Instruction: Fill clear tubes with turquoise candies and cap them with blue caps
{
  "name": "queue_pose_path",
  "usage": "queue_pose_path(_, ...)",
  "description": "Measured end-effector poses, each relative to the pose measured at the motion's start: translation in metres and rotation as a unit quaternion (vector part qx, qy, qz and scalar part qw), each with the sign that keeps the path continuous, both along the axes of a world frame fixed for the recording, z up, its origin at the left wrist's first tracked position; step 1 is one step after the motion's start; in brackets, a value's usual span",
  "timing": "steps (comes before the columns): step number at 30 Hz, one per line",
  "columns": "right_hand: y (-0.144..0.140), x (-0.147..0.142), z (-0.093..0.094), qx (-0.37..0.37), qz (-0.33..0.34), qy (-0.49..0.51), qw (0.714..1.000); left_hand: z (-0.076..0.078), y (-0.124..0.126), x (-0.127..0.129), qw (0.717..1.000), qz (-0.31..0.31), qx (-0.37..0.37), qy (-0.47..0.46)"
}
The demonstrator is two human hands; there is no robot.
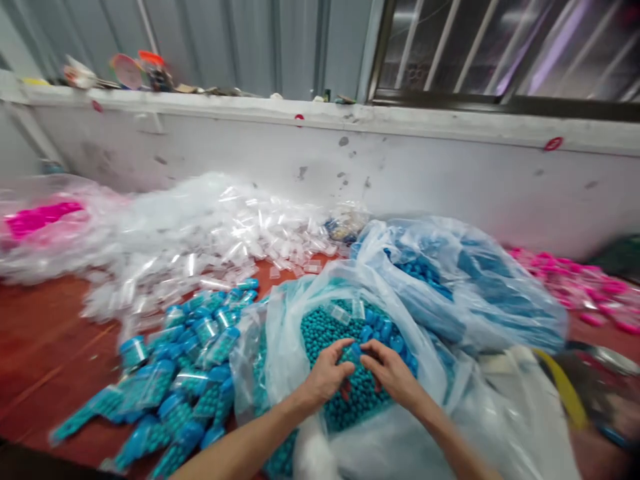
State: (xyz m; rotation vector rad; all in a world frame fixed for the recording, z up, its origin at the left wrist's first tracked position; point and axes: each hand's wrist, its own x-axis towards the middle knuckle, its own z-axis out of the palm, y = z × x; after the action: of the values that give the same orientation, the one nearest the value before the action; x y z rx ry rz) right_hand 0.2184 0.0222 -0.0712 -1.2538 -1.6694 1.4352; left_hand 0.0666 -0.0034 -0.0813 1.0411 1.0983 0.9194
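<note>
Blue cap [356, 349] (or so the small, blurred piece looks) lies right between the fingertips of the left hand [327, 373] and right hand [393, 373], above turquoise beads [357, 407] in an open plastic bag [285, 327]. Each grip is partly closed, fingers curled inward; whether either actually has hold of the cap, I cannot tell. Red round stickers [553, 143] mark the wall ledge [425, 127], their print too blurred to read. Bead-filled containers [175, 413] on the red bench [40, 333] show no legible labels.
</note>
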Motion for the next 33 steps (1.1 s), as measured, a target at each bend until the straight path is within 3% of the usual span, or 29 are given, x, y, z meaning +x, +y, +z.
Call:
queue_pose_path(4, -0.005, -0.007, 0.004, 0.024, -0.02, -0.03, 0.999, 0.004, -0.001, -0.001, 1.0, -0.005, -0.003, -0.001)
queue_pose_path(9, -0.02, -0.014, 0.004, 0.223, -0.056, -0.154, 0.961, 0.01, -0.004, 0.006, 0.997, 0.046, -0.046, -0.037)
queue_pose_path(14, -0.034, -0.015, -0.009, 0.279, -0.026, -0.213, 0.936, 0.007, -0.006, 0.007, 0.994, 0.044, -0.08, -0.059)
queue_pose_path(17, -0.036, -0.01, -0.009, 0.277, 0.009, -0.236, 0.932, 0.005, -0.01, 0.005, 0.994, 0.057, -0.093, -0.026)
queue_pose_path(19, -0.031, -0.005, -0.002, 0.256, 0.027, -0.203, 0.945, 0.006, -0.012, 0.003, 0.995, 0.05, -0.085, -0.023)
queue_pose_path(23, -0.01, 0.005, 0.016, 0.073, -0.006, -0.067, 0.995, 0.015, -0.011, -0.003, 0.995, -0.008, -0.063, -0.072)
queue_pose_path(26, -0.001, 0.003, 0.02, -0.033, -0.091, -0.007, 0.995, 0.02, -0.01, -0.005, 0.996, -0.022, -0.052, -0.068)
queue_pose_path(29, -0.005, -0.006, 0.019, 0.019, -0.114, 0.003, 0.993, 0.021, -0.011, -0.002, 1.0, -0.013, -0.014, -0.02)
queue_pose_path(33, -0.023, -0.015, 0.026, 0.088, -0.039, -0.059, 0.994, 0.02, -0.013, 0.007, 1.0, 0.016, 0.004, 0.014)
